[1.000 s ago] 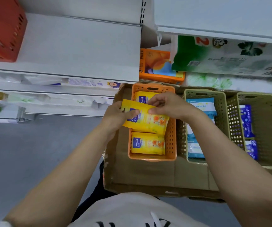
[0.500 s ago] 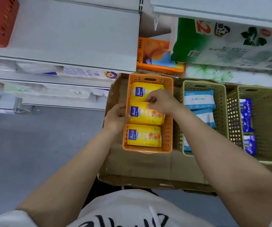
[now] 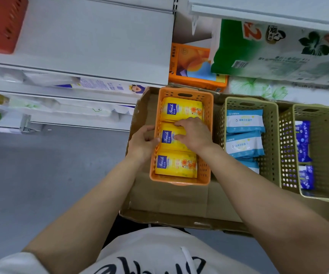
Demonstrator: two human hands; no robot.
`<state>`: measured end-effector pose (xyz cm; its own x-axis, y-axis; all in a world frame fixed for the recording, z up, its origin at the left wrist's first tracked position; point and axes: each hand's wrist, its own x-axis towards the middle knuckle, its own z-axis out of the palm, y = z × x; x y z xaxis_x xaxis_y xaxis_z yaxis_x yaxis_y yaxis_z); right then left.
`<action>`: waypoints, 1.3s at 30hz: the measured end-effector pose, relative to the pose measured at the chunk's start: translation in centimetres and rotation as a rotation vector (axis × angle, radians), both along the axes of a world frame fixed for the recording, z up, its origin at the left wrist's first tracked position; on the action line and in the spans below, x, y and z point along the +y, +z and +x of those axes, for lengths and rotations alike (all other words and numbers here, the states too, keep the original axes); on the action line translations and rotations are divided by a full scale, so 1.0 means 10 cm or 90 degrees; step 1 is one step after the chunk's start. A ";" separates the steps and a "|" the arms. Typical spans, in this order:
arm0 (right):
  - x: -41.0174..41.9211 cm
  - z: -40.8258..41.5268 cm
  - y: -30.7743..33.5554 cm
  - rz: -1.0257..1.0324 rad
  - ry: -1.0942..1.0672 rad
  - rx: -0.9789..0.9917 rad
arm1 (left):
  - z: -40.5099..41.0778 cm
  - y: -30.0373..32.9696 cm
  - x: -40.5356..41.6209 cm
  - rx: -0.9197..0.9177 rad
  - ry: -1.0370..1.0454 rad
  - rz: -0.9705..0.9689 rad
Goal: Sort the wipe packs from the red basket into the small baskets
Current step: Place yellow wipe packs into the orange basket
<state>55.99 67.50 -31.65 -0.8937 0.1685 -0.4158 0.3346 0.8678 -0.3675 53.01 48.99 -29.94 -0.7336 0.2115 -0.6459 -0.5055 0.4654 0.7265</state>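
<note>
An orange small basket [image 3: 206,171] holds three yellow wipe packs in a row. The middle yellow pack [image 3: 168,138] lies between the far pack [image 3: 181,109] and the near pack [image 3: 176,164]. My left hand [image 3: 142,143] sits at the basket's left wall, with its fingers curled against the middle pack's left end. My right hand [image 3: 192,132] presses down on that pack with bent fingers. The red basket [image 3: 0,22] stands on the shelf at the top left. Two beige baskets hold light-blue packs [image 3: 243,120] and dark-blue packs [image 3: 302,141].
All three small baskets stand in a flat cardboard tray [image 3: 171,204] on my lap. White shelves [image 3: 92,36] with tissue packs and an orange box [image 3: 193,66] rise behind it. Grey floor [image 3: 40,175] lies to the left.
The yellow pack held tilted above the orange basket has gone down into the middle slot. Both hands followed it down and now rest on it.
</note>
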 end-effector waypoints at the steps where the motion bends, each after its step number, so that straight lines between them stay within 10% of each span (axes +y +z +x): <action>1: -0.01 -0.01 0.00 0.005 -0.004 0.001 | 0.00 0.00 0.00 0.001 -0.001 0.000; 27: -0.08 0.00 0.58 0.095 -0.053 0.002 | -0.02 0.26 -0.16 0.135 -0.127 -0.129; 39: -1.55 0.02 2.11 0.186 -0.054 0.295 | -0.83 1.68 -2.49 0.507 -0.283 -0.223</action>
